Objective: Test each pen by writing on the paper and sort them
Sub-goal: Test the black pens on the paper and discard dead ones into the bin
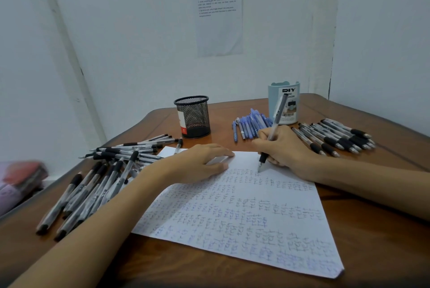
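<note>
A white paper [244, 222] covered in small scribbles lies on the brown table [372, 252]. My right hand [286, 150] grips a clear pen with a black grip [275, 118], its tip touching the top of the paper. My left hand [202, 162] rests flat on the paper's upper left corner, fingers spread. A large loose heap of black-grip pens [97, 176] lies to the left. A neat row of black-grip pens [335, 136] lies to the right. A small bunch of blue pens [250, 125] lies behind my right hand.
A black mesh cup [193, 116] stands at the back centre. A pale blue desk organizer [283, 101] stands at the back right. A printed sheet [218, 18] is stuck on the wall. A blurred pink bundle [18, 183] sits beyond the table's left edge.
</note>
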### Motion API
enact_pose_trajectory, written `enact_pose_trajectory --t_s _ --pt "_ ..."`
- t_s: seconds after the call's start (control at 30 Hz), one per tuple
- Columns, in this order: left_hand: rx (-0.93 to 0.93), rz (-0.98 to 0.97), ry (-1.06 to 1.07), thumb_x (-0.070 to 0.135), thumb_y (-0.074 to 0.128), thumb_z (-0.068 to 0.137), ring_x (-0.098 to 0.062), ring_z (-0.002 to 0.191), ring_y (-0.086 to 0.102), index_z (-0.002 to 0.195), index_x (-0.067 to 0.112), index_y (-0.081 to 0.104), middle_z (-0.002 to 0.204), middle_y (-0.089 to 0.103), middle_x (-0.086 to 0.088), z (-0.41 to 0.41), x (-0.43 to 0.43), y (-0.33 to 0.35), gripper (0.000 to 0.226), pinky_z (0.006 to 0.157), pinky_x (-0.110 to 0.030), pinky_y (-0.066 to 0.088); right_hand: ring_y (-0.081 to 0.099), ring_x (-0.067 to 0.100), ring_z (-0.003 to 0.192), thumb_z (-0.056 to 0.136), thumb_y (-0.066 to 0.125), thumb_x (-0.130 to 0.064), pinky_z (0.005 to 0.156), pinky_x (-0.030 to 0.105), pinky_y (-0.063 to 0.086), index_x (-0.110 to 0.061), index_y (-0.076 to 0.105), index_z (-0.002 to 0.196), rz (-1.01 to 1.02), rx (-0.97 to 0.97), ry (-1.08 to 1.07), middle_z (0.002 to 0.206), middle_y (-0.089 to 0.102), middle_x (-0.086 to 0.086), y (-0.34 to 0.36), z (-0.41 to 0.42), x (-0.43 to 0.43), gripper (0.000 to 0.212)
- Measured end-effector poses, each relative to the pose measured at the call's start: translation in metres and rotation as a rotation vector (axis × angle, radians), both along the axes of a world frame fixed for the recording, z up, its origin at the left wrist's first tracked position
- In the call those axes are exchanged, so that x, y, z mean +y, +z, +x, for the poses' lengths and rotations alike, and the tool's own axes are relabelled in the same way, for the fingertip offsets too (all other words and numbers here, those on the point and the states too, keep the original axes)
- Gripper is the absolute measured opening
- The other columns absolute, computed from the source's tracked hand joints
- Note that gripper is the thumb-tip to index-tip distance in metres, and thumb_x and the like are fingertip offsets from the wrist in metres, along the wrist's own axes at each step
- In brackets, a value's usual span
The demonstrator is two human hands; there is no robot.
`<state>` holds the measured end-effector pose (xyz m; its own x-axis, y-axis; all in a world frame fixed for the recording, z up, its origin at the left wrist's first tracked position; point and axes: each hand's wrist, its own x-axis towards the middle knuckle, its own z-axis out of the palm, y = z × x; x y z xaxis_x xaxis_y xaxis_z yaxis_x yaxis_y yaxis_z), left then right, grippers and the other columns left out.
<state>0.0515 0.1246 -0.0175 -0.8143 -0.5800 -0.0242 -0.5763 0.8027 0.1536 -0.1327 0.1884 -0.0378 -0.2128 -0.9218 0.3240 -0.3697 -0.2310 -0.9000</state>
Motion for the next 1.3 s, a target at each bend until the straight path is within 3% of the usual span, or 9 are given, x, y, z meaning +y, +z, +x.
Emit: enact_pose_trajectory --t_s 0.13,0.6,0.73,0.83,0.93,1.03,1.1,1.23,1.3 --pt "0.001 0.015 0.006 0.030 0.038 0.100 -0.010 0.133 0.032 0.141 0.025 0.037 0.147 0.035 0.007 -0.0003 0.0011 0.0002 0.041 0.104 -0.021 0.023 0.032 0.001 0.031 0.083 0.058 0.004 0.037 0.008 0.030 -0.011 0.034 0.052 -0.033 0.029 -0.010 0.044 0.030 0.000 0.0011 0.0007 0.0004 0.042" --pt "0.006 0.020 0.004 0.031 0.037 0.100 -0.009 0.134 0.030 0.141 0.025 0.036 0.148 0.034 0.007 0.0003 0.0003 -0.0012 0.042 0.105 -0.020 0.021 0.032 0.002 0.034 0.085 0.060 -0.001 0.039 0.008 0.031 -0.011 0.035 0.053 -0.074 0.078 -0.031 0.043 0.031 -0.001 -0.0011 -0.0005 -0.0007 0.041" --pt "0.015 0.024 0.002 0.030 0.038 0.099 -0.010 0.133 0.031 0.141 0.025 0.037 0.148 0.034 0.007 0.0006 -0.0004 -0.0013 0.042 0.105 -0.021 0.023 0.031 0.005 0.033 0.082 0.063 -0.037 0.035 0.014 0.028 -0.011 0.039 0.055 -0.081 -0.084 0.016 0.045 0.035 0.003 0.0039 0.0020 0.0054 0.045" --pt "0.028 0.027 0.004 0.031 0.039 0.099 -0.010 0.132 0.033 0.140 0.026 0.038 0.147 0.035 0.007 0.0007 -0.0016 -0.0021 0.041 0.102 -0.020 0.023 0.032 0.007 0.034 0.085 0.040 -0.059 0.032 0.015 0.025 -0.008 0.049 0.054 0.023 -0.220 0.051 0.044 0.042 0.002 0.0079 0.0040 0.0075 0.061" --pt "0.026 0.025 0.003 0.031 0.039 0.099 -0.010 0.132 0.033 0.140 0.027 0.038 0.147 0.036 0.007 0.0007 -0.0028 -0.0026 0.042 0.103 -0.021 0.024 0.031 0.005 0.035 0.093 0.032 -0.056 0.032 0.014 0.023 -0.008 0.046 0.050 0.061 -0.268 0.067 0.048 0.042 0.002 0.0076 0.0025 0.0059 0.066" --pt "0.025 0.020 -0.001 0.031 0.039 0.099 -0.010 0.132 0.033 0.140 0.027 0.039 0.147 0.036 0.007 0.0011 -0.0025 -0.0022 0.041 0.105 -0.023 0.025 0.033 0.004 0.036 0.093 0.050 -0.037 0.037 0.015 0.027 -0.012 0.050 0.064 0.042 -0.232 -0.009 0.047 0.042 -0.002 0.0059 0.0019 0.0046 0.038" --pt "0.024 0.018 -0.005 0.031 0.039 0.099 -0.010 0.132 0.033 0.140 0.026 0.038 0.147 0.036 0.007 0.0011 -0.0019 -0.0020 0.041 0.106 -0.024 0.025 0.034 0.005 0.036 0.091 0.056 -0.035 0.040 0.017 0.031 -0.014 0.052 0.076 0.028 -0.225 -0.015 0.047 0.039 -0.002 0.0055 0.0018 0.0034 0.026" --pt "0.029 0.011 -0.009 0.031 0.039 0.099 -0.010 0.132 0.034 0.140 0.025 0.038 0.146 0.036 0.007 0.0016 -0.0021 -0.0023 0.041 0.105 -0.023 0.025 0.042 0.004 0.033 0.093 0.040 -0.053 0.043 0.017 0.030 -0.018 0.060 0.094 0.083 -0.213 0.010 0.038 0.046 -0.008 0.0060 0.0005 -0.0005 0.040" --pt "0.028 0.011 -0.009 0.031 0.039 0.099 -0.010 0.132 0.034 0.140 0.026 0.038 0.147 0.036 0.007 0.0018 -0.0026 -0.0026 0.041 0.105 -0.023 0.025 0.040 0.003 0.030 0.098 0.038 -0.045 0.040 0.016 0.029 -0.015 0.059 0.094 0.094 -0.190 0.000 0.035 0.045 -0.009 0.0056 -0.0008 -0.0018 0.037"
